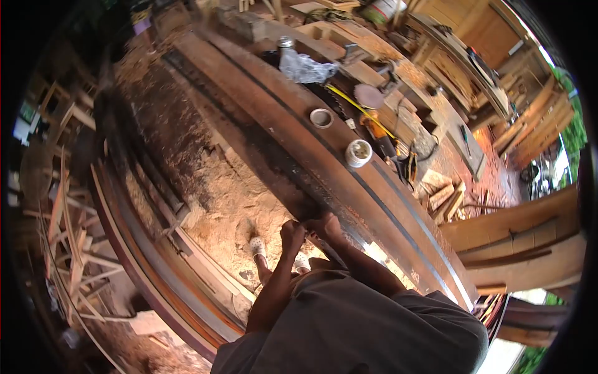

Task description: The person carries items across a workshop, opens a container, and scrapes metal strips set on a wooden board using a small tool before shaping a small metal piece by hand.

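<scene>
Both my hands meet at the near edge of a long dark wooden plank [349, 218], close to my body. My left hand [291, 236] is closed like a fist just off the edge. Beside it, my right hand [326, 228] is curled at the plank's edge. The hands almost touch; whatever lies between the fingers is too small and dark to make out. Farther up on the wood stand a round metal lid or ring [321, 118] and an open white tub [359, 153].
A crumpled clear plastic bag [305, 67], a yellow tape measure [361, 111], a round sanding disc [369, 96] and a yellow power tool [380, 134] lie beyond the plank. Curved boards [149, 268] stand at the left. Sawdust [230, 193] covers the floor around my feet.
</scene>
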Demonstrator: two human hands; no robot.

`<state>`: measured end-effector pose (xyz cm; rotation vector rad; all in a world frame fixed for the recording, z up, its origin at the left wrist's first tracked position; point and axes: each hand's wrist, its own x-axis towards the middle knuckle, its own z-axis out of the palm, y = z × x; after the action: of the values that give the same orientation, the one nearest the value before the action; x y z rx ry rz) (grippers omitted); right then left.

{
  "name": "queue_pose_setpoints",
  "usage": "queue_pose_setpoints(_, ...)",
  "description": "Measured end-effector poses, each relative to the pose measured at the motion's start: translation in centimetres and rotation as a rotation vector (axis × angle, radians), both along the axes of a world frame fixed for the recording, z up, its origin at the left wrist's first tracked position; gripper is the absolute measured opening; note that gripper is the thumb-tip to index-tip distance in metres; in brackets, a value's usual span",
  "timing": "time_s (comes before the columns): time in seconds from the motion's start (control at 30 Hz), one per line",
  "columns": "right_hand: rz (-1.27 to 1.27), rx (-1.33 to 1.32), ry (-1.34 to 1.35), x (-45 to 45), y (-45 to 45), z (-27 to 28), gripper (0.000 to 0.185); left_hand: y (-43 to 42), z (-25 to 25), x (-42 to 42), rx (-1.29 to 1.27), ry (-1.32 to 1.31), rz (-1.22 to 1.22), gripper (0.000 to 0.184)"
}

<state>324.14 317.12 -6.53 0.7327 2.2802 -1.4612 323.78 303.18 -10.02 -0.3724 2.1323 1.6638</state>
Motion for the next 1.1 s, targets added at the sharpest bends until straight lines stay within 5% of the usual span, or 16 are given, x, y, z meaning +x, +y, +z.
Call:
queue_pose_setpoints(0.2, 0.057, -0.042, 0.257, 1.8, 0.8, 4.6, 0.039, -0.8, -2.0, -0.4, -0.018, -0.004, -0.073, 0.034)
queue_pose_setpoints(0.27, 0.167, -0.025, 0.091, 3.1, 2.5, 5.6, 0.035, -0.9, -0.5, -0.2, 0.018, -0.008, -0.057, 0.038)
queue_pose_setpoints(0.33, 0.300, -0.151, 0.311, 5.2, 4.6, 5.3, 0.032, -0.8, 1.0, -0.5, 0.000, -0.090, -0.067, 0.042)
queue_pose_setpoints(0.43, 0.339, -0.009, 0.338, 5.7, 9.1, 12.3, 0.023, -1.0, 1.1, -0.5, -0.004, -0.089, -0.118, 0.043)
queue_pose_setpoints(0.5, 0.136, -0.030, 0.622, 5.3, 13.5, 12.5, 0.018, -1.0, 1.2, -0.7, -0.045, -0.088, -0.158, 0.043)
queue_pose_setpoints(0.53, 0.185, 0.411, 0.640, 4.1, 16.6, 13.2, 0.017, -1.0, 1.0, -0.8, -0.090, -0.068, -0.188, 0.043)
queue_pose_setpoints(0.57, -0.238, 0.145, 0.514, 2.7, 19.0, 14.1, 0.018, -0.8, 1.0, -1.0, -0.100, -0.066, -0.195, 0.043)
queue_pose_setpoints(0.6, -0.361, 0.381, 0.622, 1.3, 22.7, 11.8, 0.022, -0.7, 1.0, -1.2, -0.131, -0.064, -0.207, 0.042)
queue_pose_setpoints(0.63, -0.485, 0.591, 0.462, -1.0, 26.1, 9.8, 0.033, -0.7, 0.9, -1.4, -0.162, -0.062, -0.213, 0.041)
queue_pose_setpoints(0.7, -0.419, 0.823, 0.388, -3.7, 30.8, 7.3, 0.067, -0.8, 0.8, -1.6, -0.145, -0.076, -0.200, 0.040)
queue_pose_setpoints(0.83, -0.274, 0.831, 0.082, -7.6, 34.7, 3.3, 0.091, -1.3, 0.8, -1.2, -0.063, -0.104, -0.185, 0.037)
queue_pose_setpoints(0.93, -0.206, 0.711, -0.019, -8.8, 36.3, 2.9, 0.082, -1.7, 1.5, -0.9, -0.013, -0.118, -0.205, 0.032)
queue_pose_setpoints(1.0, -0.234, 0.724, -0.083, -9.3, 38.2, 2.5, 0.059, -1.6, 1.5, -0.3, 0.038, -0.077, -0.174, 0.027)
queue_pose_setpoints(1.07, 0.105, 0.312, 0.130, -7.7, 45.6, -1.9, 0.033, -2.0, 1.1, 0.2, 0.051, -0.039, -0.220, 0.021)
queue_pose_setpoints(1.1, -0.268, 0.020, 0.024, -6.9, 45.4, -0.6, 0.025, -2.8, -0.9, 0.4, -0.013, 0.015, -0.279, 0.021)
